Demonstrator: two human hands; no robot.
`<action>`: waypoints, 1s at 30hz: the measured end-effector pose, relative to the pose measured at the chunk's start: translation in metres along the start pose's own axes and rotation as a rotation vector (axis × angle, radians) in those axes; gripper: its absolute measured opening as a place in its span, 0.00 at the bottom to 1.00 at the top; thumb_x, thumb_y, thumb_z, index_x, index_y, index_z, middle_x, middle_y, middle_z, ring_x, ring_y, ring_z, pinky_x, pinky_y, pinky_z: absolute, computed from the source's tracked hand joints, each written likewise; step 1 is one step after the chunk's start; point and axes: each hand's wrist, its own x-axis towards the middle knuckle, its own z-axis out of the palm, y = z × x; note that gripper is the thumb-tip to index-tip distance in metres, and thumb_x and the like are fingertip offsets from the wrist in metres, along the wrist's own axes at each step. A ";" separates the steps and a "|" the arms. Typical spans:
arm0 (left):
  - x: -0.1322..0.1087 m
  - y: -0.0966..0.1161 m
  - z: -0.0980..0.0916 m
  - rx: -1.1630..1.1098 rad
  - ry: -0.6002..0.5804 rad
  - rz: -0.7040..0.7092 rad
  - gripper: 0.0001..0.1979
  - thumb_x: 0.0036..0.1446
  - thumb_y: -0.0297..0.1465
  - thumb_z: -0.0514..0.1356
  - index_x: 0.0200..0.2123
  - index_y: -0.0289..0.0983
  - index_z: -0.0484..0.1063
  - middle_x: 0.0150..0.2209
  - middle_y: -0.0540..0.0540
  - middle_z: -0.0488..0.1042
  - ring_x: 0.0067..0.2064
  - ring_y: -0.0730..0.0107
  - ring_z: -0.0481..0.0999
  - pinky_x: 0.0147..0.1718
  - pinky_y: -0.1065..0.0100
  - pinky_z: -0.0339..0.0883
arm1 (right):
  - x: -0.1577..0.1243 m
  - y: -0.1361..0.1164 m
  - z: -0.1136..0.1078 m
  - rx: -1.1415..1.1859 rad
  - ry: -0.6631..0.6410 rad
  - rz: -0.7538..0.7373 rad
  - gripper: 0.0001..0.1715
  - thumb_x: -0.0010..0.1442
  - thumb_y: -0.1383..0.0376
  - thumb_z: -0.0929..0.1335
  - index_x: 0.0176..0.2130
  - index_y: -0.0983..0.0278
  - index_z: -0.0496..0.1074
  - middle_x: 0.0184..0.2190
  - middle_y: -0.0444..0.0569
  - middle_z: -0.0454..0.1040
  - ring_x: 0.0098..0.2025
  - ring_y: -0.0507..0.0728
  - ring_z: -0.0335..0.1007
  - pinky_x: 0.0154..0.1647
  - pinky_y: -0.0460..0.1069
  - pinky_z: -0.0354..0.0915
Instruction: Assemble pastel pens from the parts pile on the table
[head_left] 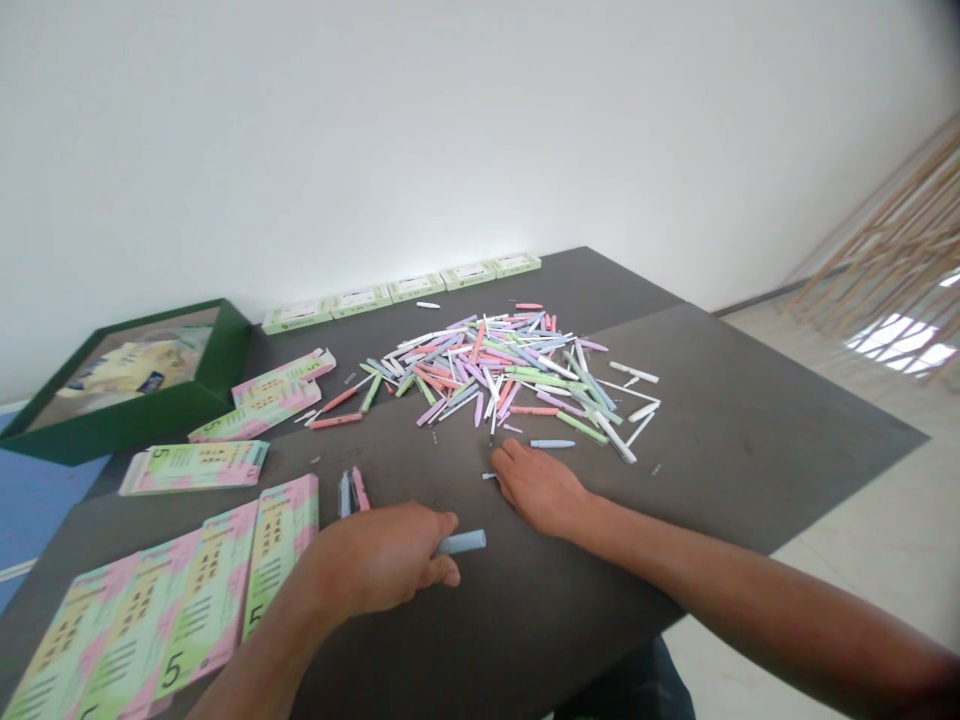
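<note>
My left hand (382, 560) grips a pale blue pen barrel (461, 542), whose end sticks out past the fingers. My right hand (536, 490) lies palm down on the dark table top (720, 440), with a small pen part (489, 476) at its fingertips. Just beyond it rests a pale blue pen (551, 443). Farther on spreads a loose heap of pastel pen parts (487, 370) in pink, lilac, green, blue and white. A blue pen and a pink pen (352, 492) lie together left of my hands.
Pastel green and pink printed boxes (210, 600) lie flat at the table's near left, with more (255, 410) beyond. A row of green boxes (397, 288) lines the far edge. A dark green tray (127, 390) holding packets stands at the left. Thin wooden rods (892, 250) lean at the right.
</note>
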 end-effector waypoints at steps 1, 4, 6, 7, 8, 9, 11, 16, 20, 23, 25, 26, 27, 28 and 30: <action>0.000 0.001 0.000 -0.001 -0.003 -0.001 0.19 0.54 0.36 0.52 0.49 0.38 0.67 0.34 0.46 0.77 0.25 0.68 0.73 0.21 0.72 0.61 | -0.001 0.000 -0.001 0.009 -0.006 0.003 0.10 0.64 0.65 0.56 0.41 0.65 0.63 0.39 0.53 0.66 0.38 0.57 0.67 0.35 0.49 0.60; -0.001 0.001 -0.001 -0.012 -0.015 -0.018 0.20 0.54 0.36 0.52 0.49 0.38 0.67 0.34 0.45 0.77 0.25 0.68 0.74 0.21 0.72 0.61 | -0.002 0.000 -0.006 0.030 -0.023 0.013 0.09 0.63 0.64 0.57 0.43 0.64 0.62 0.40 0.52 0.66 0.38 0.57 0.67 0.35 0.49 0.60; 0.000 0.001 0.000 -0.016 -0.021 -0.022 0.20 0.54 0.37 0.53 0.50 0.38 0.66 0.35 0.45 0.77 0.25 0.68 0.74 0.21 0.72 0.61 | -0.003 -0.001 -0.009 0.025 -0.017 0.002 0.11 0.63 0.62 0.58 0.44 0.63 0.62 0.39 0.52 0.66 0.38 0.57 0.67 0.34 0.49 0.60; 0.000 0.000 0.001 -0.016 -0.022 -0.019 0.20 0.54 0.37 0.53 0.50 0.38 0.66 0.35 0.45 0.77 0.25 0.68 0.74 0.21 0.72 0.61 | -0.003 -0.002 -0.009 0.018 -0.012 -0.011 0.11 0.63 0.62 0.58 0.44 0.62 0.62 0.39 0.52 0.66 0.38 0.58 0.67 0.34 0.49 0.60; 0.001 -0.001 0.001 -0.017 -0.021 -0.016 0.21 0.54 0.37 0.53 0.50 0.38 0.66 0.35 0.45 0.77 0.25 0.68 0.74 0.21 0.72 0.61 | -0.002 -0.003 -0.010 0.011 -0.007 -0.026 0.12 0.63 0.61 0.57 0.45 0.62 0.63 0.39 0.52 0.65 0.38 0.58 0.67 0.33 0.49 0.60; 0.001 -0.002 0.002 -0.019 -0.020 -0.015 0.21 0.54 0.37 0.53 0.51 0.38 0.66 0.35 0.45 0.77 0.26 0.68 0.74 0.21 0.72 0.61 | -0.002 -0.004 -0.010 0.004 -0.005 -0.040 0.13 0.64 0.61 0.57 0.45 0.61 0.63 0.39 0.52 0.65 0.38 0.58 0.67 0.33 0.49 0.60; 0.002 -0.003 0.003 -0.030 -0.023 -0.014 0.21 0.55 0.37 0.52 0.51 0.37 0.66 0.35 0.45 0.77 0.26 0.67 0.74 0.21 0.72 0.61 | 0.000 -0.005 -0.009 -0.012 -0.008 -0.066 0.14 0.64 0.62 0.56 0.45 0.59 0.65 0.38 0.52 0.65 0.37 0.58 0.66 0.33 0.49 0.60; 0.001 -0.002 0.002 -0.049 -0.035 -0.004 0.20 0.54 0.37 0.52 0.50 0.38 0.66 0.33 0.46 0.77 0.26 0.67 0.74 0.21 0.72 0.62 | 0.001 -0.006 -0.003 -0.046 0.036 -0.145 0.16 0.63 0.64 0.57 0.49 0.56 0.63 0.37 0.51 0.64 0.35 0.58 0.66 0.33 0.51 0.60; 0.002 0.000 0.000 -0.044 -0.037 -0.005 0.19 0.54 0.35 0.52 0.49 0.37 0.67 0.34 0.45 0.77 0.26 0.66 0.75 0.21 0.73 0.63 | 0.001 -0.005 -0.001 -0.056 0.060 -0.223 0.19 0.62 0.65 0.58 0.52 0.55 0.61 0.37 0.51 0.64 0.35 0.58 0.66 0.34 0.52 0.60; 0.002 0.001 0.000 -0.040 -0.029 -0.009 0.20 0.54 0.35 0.53 0.50 0.37 0.66 0.34 0.46 0.77 0.26 0.67 0.75 0.21 0.72 0.63 | 0.004 -0.004 0.001 -0.078 0.056 -0.276 0.16 0.61 0.65 0.58 0.49 0.57 0.64 0.37 0.51 0.64 0.35 0.57 0.66 0.34 0.52 0.60; 0.001 0.002 0.000 -0.033 -0.023 -0.017 0.20 0.54 0.35 0.53 0.50 0.37 0.66 0.34 0.46 0.78 0.26 0.66 0.75 0.21 0.72 0.63 | 0.006 -0.004 0.003 -0.090 0.058 -0.292 0.14 0.62 0.64 0.58 0.46 0.59 0.65 0.37 0.51 0.64 0.34 0.57 0.65 0.33 0.51 0.60; 0.001 0.002 0.000 -0.029 -0.026 -0.020 0.20 0.54 0.35 0.53 0.50 0.38 0.67 0.34 0.46 0.78 0.26 0.66 0.75 0.21 0.72 0.63 | 0.007 -0.004 0.003 -0.093 0.060 -0.293 0.13 0.61 0.65 0.58 0.45 0.59 0.65 0.36 0.51 0.64 0.33 0.57 0.65 0.32 0.51 0.59; 0.001 0.002 0.000 -0.027 -0.028 -0.022 0.20 0.54 0.35 0.53 0.50 0.38 0.67 0.34 0.46 0.78 0.26 0.66 0.75 0.21 0.72 0.63 | 0.007 -0.003 0.004 -0.095 0.063 -0.293 0.12 0.61 0.65 0.58 0.44 0.60 0.65 0.36 0.51 0.64 0.33 0.56 0.65 0.32 0.51 0.59; 0.000 0.002 0.000 -0.024 -0.032 -0.021 0.19 0.54 0.35 0.53 0.50 0.38 0.67 0.34 0.46 0.78 0.27 0.67 0.75 0.21 0.73 0.63 | 0.008 -0.003 0.004 -0.096 0.069 -0.292 0.11 0.61 0.65 0.59 0.44 0.60 0.65 0.36 0.51 0.64 0.32 0.56 0.65 0.31 0.51 0.59; 0.000 0.001 0.000 -0.019 -0.039 -0.012 0.19 0.54 0.35 0.53 0.49 0.38 0.67 0.34 0.46 0.78 0.27 0.67 0.75 0.21 0.73 0.63 | 0.007 -0.002 0.005 -0.097 0.082 -0.294 0.11 0.61 0.65 0.59 0.43 0.60 0.64 0.36 0.50 0.65 0.32 0.56 0.65 0.31 0.51 0.59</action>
